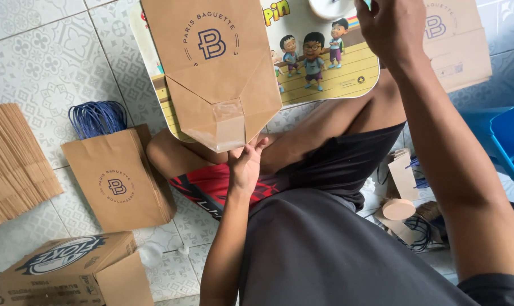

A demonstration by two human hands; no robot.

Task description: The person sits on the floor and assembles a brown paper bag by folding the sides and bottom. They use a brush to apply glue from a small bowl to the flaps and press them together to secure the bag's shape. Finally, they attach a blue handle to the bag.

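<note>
Overhead, looking down at a person seated on a tiled floor (47,62)
Left hand: the left hand (246,164) reaches up from the lap, its fingertips pinching the near bottom edge of the brown paper bag (214,68), just beside the taped fold.
Paper bag: it lies flat on the tray (330,73), folded bottom toward the person, with a strip of clear tape (229,122) across the bottom flaps and a round dark-blue printed mark on its upper face.
Right hand: the right hand (390,28) is raised at the far right, above the tray's far edge; its fingers are curled, but whether they hold anything I cannot tell, since the fingertips run out of view.
Tray: a cartoon-printed tray rests across the person's knees, showing 3 drawn children on yellow planks.
Left of the person: a stack of finished bags (121,181) with the same mark lies on the floor, with a bundle of blue cord handles (97,118) at its far end.
Far left: a fanned pile of flat brown paper (13,164).
Near left: a cardboard box (70,272).
Right side: a tape roll (398,208) among paper scraps, and a blue tub (506,141) at the edge.
</note>
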